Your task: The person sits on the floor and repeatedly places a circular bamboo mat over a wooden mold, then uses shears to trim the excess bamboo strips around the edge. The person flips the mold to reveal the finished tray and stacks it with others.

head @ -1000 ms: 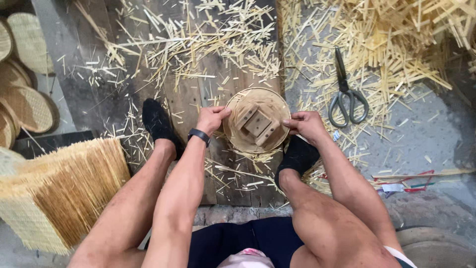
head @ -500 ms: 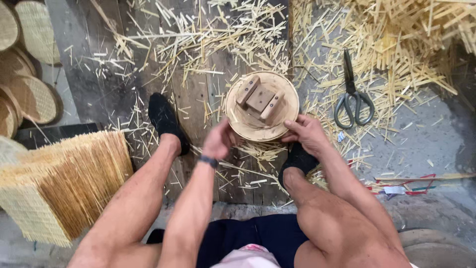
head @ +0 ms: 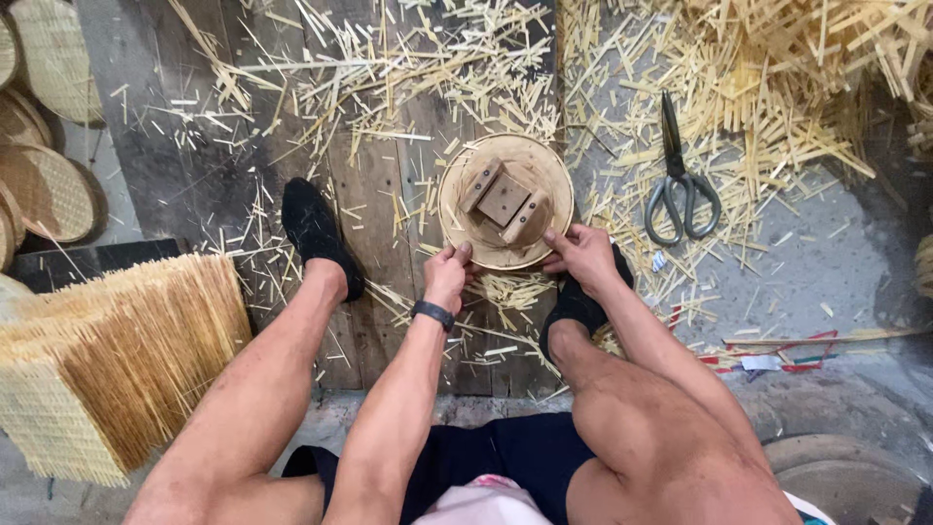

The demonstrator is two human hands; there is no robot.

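Currently, one round woven bamboo tray (head: 505, 202) is held on the wooden floor boards (head: 379, 194), between the two feet of the seated person. It is seen from above, its flat round face turned up toward the camera; as it is a circle, no long axis can be told for the tray itself. On its middle three small wooden blocks (head: 504, 198) are counted: one square block in the centre and two longer blocks beside it. The longer blocks are set slanted, running from upper right to lower left in the head view.

The near rim of the tray is gripped by both hands. The left hand (head: 447, 275), with a dark band at the wrist, is closed on the rim at the lower left, fingers curled over the edge. The right hand (head: 581, 255) is pinched on the rim at the lower right, thumb on top.

One pair of scissors (head: 678, 180) with grey handles is lying to the right of the tray, well apart from it, blades pointing away from the person. Many loose bamboo strips (head: 777, 87) are scattered over the floor. At the left edge several finished woven trays (head: 44, 190) are stacked, partly cut off, and one bundle of woven mat with long free strips (head: 107, 360) is placed near the left leg.
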